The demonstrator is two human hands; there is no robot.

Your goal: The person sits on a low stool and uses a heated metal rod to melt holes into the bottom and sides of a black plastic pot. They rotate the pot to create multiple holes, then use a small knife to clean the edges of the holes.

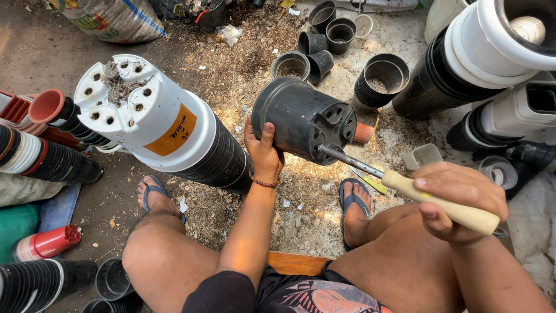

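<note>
The black pot [301, 119] lies on its side, held up off the floor [243, 75] between the person's knees; its bottom, full of round holes, faces the right hand [457, 200]; the left hand [263, 153] grips its wall, fingers [267, 134] curled tight over the rim side, so it cannot roll; the right hand is clenched around the pale wooden handle of a tool [405, 188]; the thin metal rod of the tool touches the pot's bottom near the lower edge, and I cannot tell if the tip is in a hole or just on the plastic.

I think the step in hand is working on the pot's bottom with the tool; the next move seems to need a firm hold from the left hand and a straight, steady push from the right, so the rod does not slip toward the foot [354, 211] below.

Just left of the pot lies a long stack of pots with a white pot [145, 113] at its end, holes up and an orange label on its side; more loose black pots [315, 49] sit beyond on the dusty floor; another big stack [480, 55] lies at the upper right; red pots [46, 240] lie at the left.
</note>
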